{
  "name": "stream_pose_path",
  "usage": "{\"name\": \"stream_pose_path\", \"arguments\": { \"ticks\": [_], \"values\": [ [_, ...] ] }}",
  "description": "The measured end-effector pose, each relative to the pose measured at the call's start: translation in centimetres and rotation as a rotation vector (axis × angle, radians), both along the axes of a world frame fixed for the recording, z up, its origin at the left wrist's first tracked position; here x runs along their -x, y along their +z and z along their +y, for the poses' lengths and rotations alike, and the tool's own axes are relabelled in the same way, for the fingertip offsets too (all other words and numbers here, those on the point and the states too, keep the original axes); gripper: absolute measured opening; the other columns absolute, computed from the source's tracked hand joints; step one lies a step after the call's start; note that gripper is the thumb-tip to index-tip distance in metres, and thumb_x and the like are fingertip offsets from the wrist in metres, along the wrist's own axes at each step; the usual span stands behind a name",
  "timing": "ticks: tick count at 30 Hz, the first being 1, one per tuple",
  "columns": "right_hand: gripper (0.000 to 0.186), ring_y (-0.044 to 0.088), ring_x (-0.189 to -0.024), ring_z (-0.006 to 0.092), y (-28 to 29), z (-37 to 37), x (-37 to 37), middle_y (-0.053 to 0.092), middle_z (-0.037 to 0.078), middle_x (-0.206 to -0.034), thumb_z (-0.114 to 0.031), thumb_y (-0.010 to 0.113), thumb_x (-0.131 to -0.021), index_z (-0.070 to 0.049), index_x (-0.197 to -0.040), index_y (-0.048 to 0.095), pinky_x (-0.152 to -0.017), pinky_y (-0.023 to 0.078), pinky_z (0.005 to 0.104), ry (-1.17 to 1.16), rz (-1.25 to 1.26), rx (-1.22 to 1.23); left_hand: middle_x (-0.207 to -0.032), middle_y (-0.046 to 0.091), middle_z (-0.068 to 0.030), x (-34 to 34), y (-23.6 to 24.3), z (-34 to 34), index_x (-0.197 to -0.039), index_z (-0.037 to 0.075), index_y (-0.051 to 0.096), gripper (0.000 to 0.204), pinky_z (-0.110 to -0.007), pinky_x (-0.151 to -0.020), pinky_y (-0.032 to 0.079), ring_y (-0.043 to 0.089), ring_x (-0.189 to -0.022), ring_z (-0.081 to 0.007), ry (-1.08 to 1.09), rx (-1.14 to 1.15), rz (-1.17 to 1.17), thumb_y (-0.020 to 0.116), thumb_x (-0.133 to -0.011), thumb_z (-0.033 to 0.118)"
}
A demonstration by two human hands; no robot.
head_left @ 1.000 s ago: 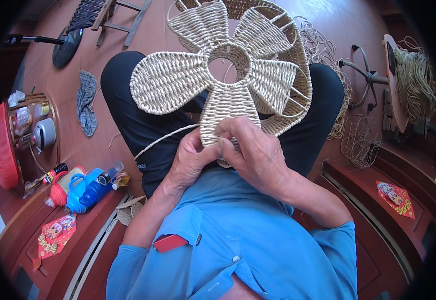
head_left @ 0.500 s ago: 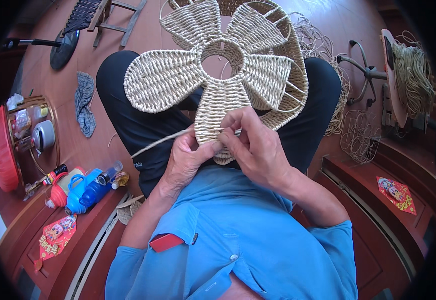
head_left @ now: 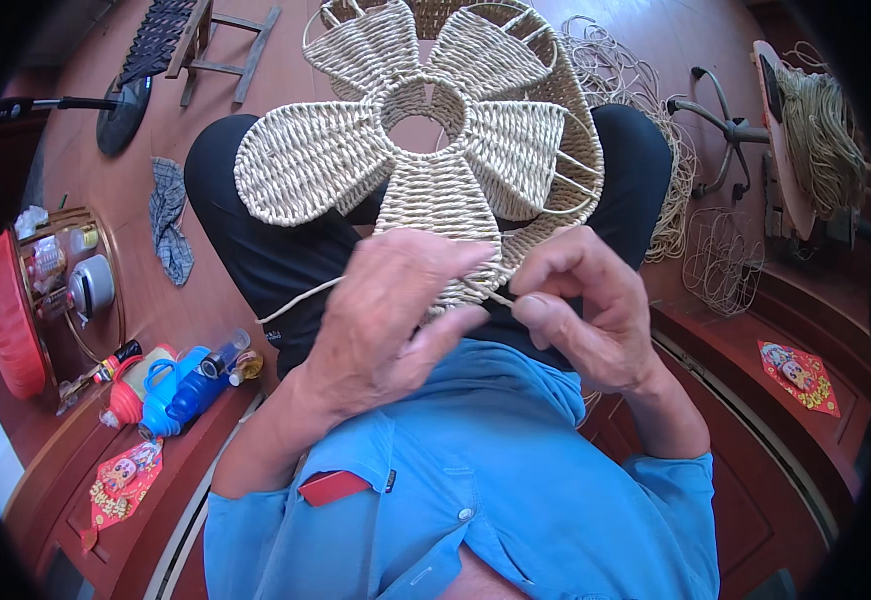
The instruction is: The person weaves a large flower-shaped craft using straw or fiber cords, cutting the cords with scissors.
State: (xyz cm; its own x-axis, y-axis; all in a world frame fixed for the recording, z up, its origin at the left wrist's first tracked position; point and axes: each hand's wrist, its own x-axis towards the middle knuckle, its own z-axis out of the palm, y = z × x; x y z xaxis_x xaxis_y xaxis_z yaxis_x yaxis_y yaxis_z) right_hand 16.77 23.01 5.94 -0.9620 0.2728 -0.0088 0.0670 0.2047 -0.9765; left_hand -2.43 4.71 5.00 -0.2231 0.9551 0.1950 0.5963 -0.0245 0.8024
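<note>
Woven flower (head_left: 428, 168), bottom petal (head_left: 441, 205) partly behind left hand (head_left: 388, 315) (cannot tell whether gripping), beside right hand (head_left: 593, 310) pinching cord (head_left: 497, 296).

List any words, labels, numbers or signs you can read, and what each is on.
No writing is clear enough to quote.
Left red card: gold lettering, too small.
Right red card: gold lettering, too small.
Dark trousers: pale mark, too small.
Pocket tag: too small.
</note>
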Motion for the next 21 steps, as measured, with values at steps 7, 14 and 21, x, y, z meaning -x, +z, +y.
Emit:
{"name": "stream_pose_path", "arguments": {
  "ticks": [7, 14, 21],
  "values": [
    [0.013, 0.033, -0.055, -0.0015, -1.1, 4.8, -4.0, 0.047, -0.008, -0.080, -0.014, 0.057, -0.116, -0.004, -0.123, 0.058, -0.048, 0.028, 0.0189, -0.384, 0.163, 0.557, -0.068, 0.048, 0.0041, 4.4, 1.0, -5.2, -0.146, -0.006, 0.055, 0.051, -0.027, -0.057, 0.050, 0.049, -0.059, -0.0065, 0.241, -0.286, -0.905, 0.068, -0.113, 0.031],
    [0.014, 0.029, -0.057, -0.0027, -3.0, 9.8, -8.5, 0.041, -0.012, -0.078, -0.017, 0.060, -0.117, -0.007, -0.127, 0.061, -0.048, 0.021, 0.0199, -0.586, 0.126, 0.465, -0.064, 0.030, 0.0052, 11.6, 3.0, -14.2, -0.146, -0.007, 0.057, 0.037, -0.027, -0.053, 0.036, 0.028, -0.056, -0.0064, 0.556, -0.475, -1.097, 0.051, -0.121, 0.019],
    [0.014, 0.033, -0.062, -0.0029, -2.5, 8.2, -8.5, 0.046, -0.012, -0.082, -0.019, 0.060, -0.116, -0.008, -0.122, 0.065, -0.054, 0.024, 0.0189, -0.505, -0.087, 0.377, -0.061, 0.028, 0.0072, 22.4, 1.5, -25.7, -0.137, -0.004, 0.065, 0.029, -0.025, -0.047, 0.024, 0.023, -0.052, -0.0046, 0.897, -0.472, -1.015, 0.055, -0.120, 0.016]
  ]
}}
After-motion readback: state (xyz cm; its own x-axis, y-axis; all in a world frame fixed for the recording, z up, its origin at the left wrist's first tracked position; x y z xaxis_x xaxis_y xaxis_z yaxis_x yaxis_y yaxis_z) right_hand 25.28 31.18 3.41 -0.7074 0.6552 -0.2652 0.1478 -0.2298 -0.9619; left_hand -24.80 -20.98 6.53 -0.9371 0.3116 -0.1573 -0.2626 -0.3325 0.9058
